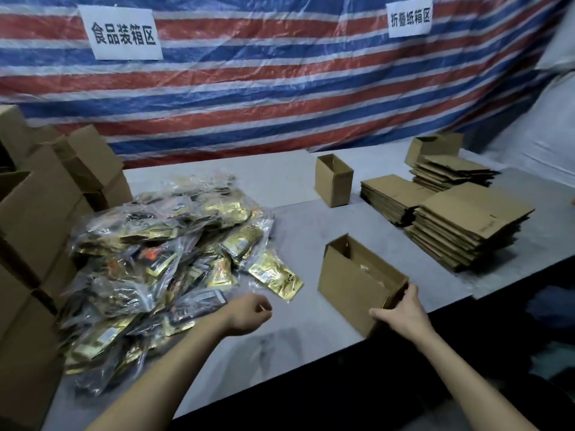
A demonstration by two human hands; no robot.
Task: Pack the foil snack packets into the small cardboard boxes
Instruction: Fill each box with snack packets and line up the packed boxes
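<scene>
Right hand [401, 309] grips the near corner of an open cardboard box [351, 284], left hand [249, 315] hangs loosely curled and empty, foil packets [155, 259] heaped left of that grip, so packing looks barely begun

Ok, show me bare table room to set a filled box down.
Bare table between the packet pile and the held box; more behind, left of the upright box. Crowded: flat cardboard stacks right, stacked boxes left.
</scene>
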